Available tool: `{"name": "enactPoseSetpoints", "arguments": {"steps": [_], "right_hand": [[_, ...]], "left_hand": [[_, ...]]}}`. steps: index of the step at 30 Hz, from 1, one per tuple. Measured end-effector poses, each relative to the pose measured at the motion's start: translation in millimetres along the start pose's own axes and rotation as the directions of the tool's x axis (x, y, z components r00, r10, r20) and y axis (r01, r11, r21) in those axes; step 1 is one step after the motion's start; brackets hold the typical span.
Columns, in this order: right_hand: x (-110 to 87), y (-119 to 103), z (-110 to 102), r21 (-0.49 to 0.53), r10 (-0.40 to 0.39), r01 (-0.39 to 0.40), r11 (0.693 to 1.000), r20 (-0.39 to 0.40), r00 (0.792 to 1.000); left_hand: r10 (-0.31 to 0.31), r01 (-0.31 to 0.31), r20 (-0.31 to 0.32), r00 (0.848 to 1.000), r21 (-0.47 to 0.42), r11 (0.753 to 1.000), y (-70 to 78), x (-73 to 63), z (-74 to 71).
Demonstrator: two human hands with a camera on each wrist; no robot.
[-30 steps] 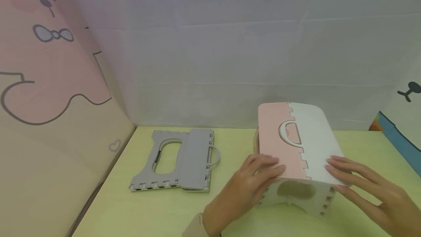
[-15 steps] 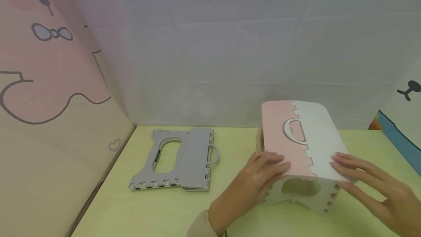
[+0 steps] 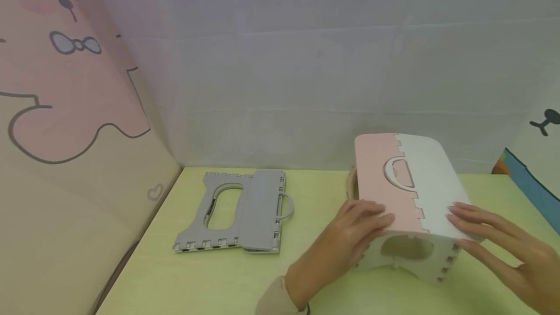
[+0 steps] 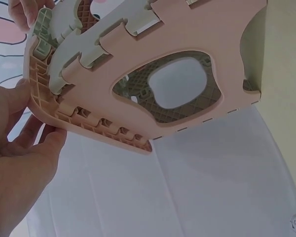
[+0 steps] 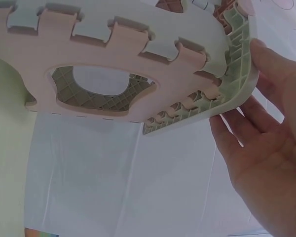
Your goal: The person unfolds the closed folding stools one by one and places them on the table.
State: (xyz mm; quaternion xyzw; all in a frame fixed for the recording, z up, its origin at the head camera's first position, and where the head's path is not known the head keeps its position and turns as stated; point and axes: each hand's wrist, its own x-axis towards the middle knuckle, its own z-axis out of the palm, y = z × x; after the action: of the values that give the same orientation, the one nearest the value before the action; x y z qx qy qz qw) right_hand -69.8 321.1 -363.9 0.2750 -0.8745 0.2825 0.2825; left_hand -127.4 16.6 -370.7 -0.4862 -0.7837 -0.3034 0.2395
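Observation:
An unfolded folding stool, its top half pink and half white, stands upright at the right of the table. A white handle lies in the middle of its top. My left hand holds the near left corner, fingertips on the pink half; in the left wrist view that hand grips the ribbed rim. The near right corner is held by my right hand, with fingertips on the white half. From below, the right wrist view shows this hand pinching the rim, beside the pink end panel with its oval opening.
A grey folding stool lies folded flat at the left of the pale yellow table, its handle pointing right. White sheeting hangs behind the table. A pink cartoon-printed panel rises along the left side.
The pink-and-white stool has slid slightly to the right, both hands moving along with it and keeping their hold. The grey stool stays in place.

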Motion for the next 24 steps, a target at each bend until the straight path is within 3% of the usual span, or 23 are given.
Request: {"name": "enactPoseSetpoints", "arguments": {"steps": [9,15,24], "right_hand": [[-2.1,4.0,-1.0,0.002,-0.008,0.008,1.000,-0.027,1.000],[-0.2,7.7,1.1,0.047,-0.077,0.082,0.996,-0.091,0.993],[-2.3,15.2,-0.7,0.059,-0.081,0.087,0.994,-0.096,0.992]], "left_hand": [[0.017,-0.017,-0.010,1.000,0.015,1.000,1.7,4.5,4.3],[0.016,-0.016,-0.015,1.000,0.029,0.999,2.3,6.7,6.8],[0.014,-0.013,-0.013,1.000,0.036,0.999,2.9,10.9,11.6]]}}
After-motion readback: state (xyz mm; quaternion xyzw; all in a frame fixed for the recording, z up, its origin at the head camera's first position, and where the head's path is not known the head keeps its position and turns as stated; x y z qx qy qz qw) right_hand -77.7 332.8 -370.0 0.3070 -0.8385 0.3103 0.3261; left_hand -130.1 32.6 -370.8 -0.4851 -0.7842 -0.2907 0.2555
